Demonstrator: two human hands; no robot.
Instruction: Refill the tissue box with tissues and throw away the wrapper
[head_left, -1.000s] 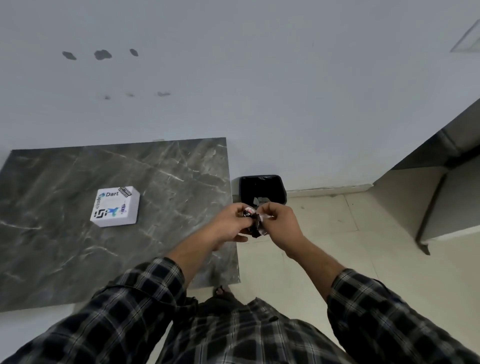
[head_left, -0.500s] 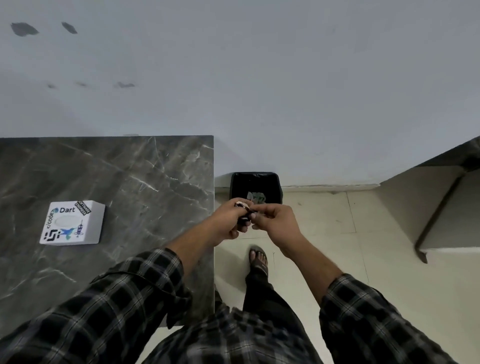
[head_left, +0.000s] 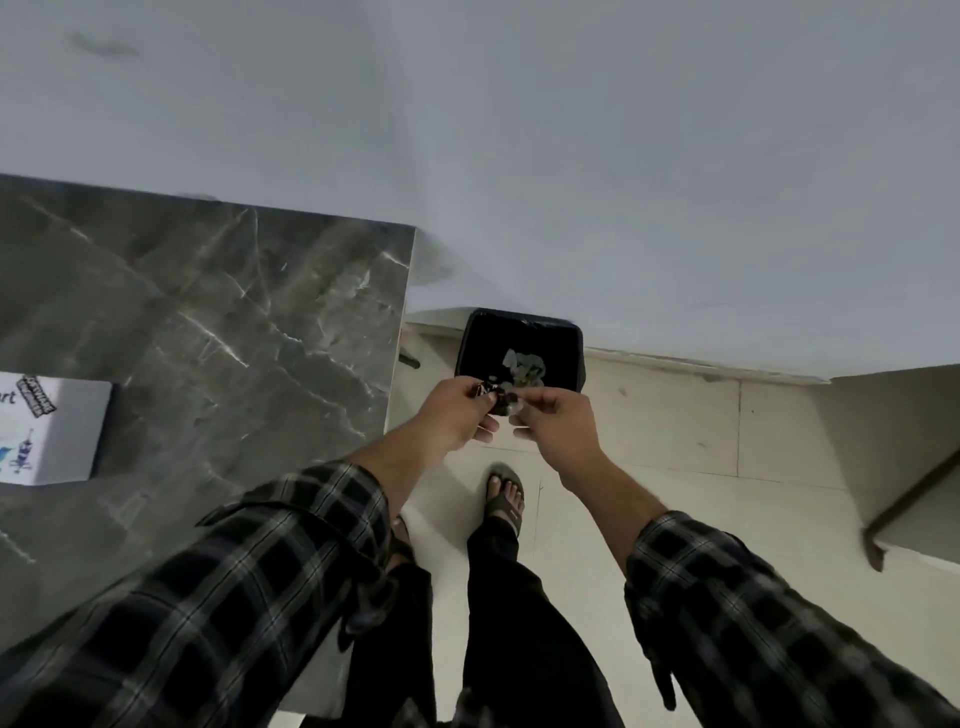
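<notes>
A crumpled dark wrapper (head_left: 497, 399) is pinched between my left hand (head_left: 454, 415) and my right hand (head_left: 558, 418), both closed on it. They hold it just in front of and above the near rim of a black trash bin (head_left: 566, 343) on the floor by the wall. Some pale scraps lie inside the bin. The white tissue box (head_left: 49, 431) with printed stickers sits on the dark marble table (head_left: 218, 322) at the far left, partly cut off by the frame edge.
The table's right edge runs close to the bin. My feet in sandals (head_left: 506, 499) stand on pale floor tiles below my hands. A grey wall rises behind the bin. A low step or ledge (head_left: 904, 467) lies at the right.
Both hands carried the wrapper closer to the bin. The view has swung right and down, so the tissue box has slid to the left edge and my feet show.
</notes>
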